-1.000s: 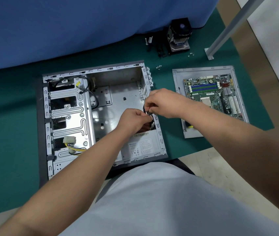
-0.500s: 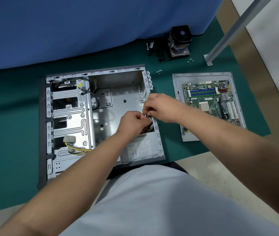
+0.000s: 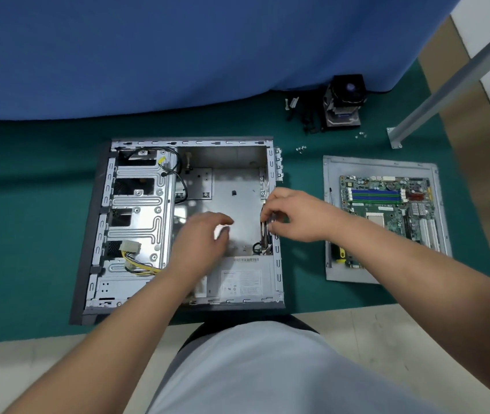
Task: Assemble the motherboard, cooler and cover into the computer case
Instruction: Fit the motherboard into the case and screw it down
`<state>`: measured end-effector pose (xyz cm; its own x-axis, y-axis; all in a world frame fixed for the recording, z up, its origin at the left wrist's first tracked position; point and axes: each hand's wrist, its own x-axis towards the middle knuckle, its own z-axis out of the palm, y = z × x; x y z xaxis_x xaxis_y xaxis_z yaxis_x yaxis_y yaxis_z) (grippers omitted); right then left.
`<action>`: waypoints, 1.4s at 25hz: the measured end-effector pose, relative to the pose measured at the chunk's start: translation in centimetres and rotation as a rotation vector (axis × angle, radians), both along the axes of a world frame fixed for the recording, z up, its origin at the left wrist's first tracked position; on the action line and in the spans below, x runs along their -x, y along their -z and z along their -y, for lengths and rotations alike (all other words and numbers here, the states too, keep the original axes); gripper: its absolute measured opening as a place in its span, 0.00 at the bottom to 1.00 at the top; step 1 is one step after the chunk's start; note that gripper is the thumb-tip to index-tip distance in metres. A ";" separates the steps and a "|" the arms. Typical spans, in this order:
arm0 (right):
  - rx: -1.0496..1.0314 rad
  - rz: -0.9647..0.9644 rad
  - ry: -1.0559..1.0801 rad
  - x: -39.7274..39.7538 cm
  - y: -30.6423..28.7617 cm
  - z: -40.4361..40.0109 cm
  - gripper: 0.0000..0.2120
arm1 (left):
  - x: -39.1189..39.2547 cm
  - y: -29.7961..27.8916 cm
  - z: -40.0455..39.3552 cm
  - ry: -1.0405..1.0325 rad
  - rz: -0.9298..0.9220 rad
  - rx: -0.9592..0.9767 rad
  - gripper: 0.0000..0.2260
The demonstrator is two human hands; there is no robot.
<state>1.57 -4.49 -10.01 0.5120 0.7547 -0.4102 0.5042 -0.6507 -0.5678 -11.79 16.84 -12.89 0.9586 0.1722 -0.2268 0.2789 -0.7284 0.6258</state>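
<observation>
Case open in front of me, board and cooler still outside it
Grey computer case (image 3: 239, 201) lies flat, side off, main bay bare; green motherboard (image 3: 387, 210) sits on the grey cover (image 3: 331, 174) to my right; black cooler (image 3: 343, 100) stands beyond them

Green mat (image 3: 28, 234), blue cloth (image 3: 178, 49), metal pole (image 3: 447, 85)

Your left hand (image 3: 204, 240) hovered palm-down with fingers loosely spread, holding nothing. Your right hand (image 3: 294, 215) reached in from the right, its fingertips (image 3: 269, 225) pinched together.
</observation>
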 end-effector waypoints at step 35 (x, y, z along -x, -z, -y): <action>0.487 0.254 0.310 -3.3 -0.3 -5.0 0.12 | -9.2 -0.3 -14.3 0.405 0.004 -0.718 0.45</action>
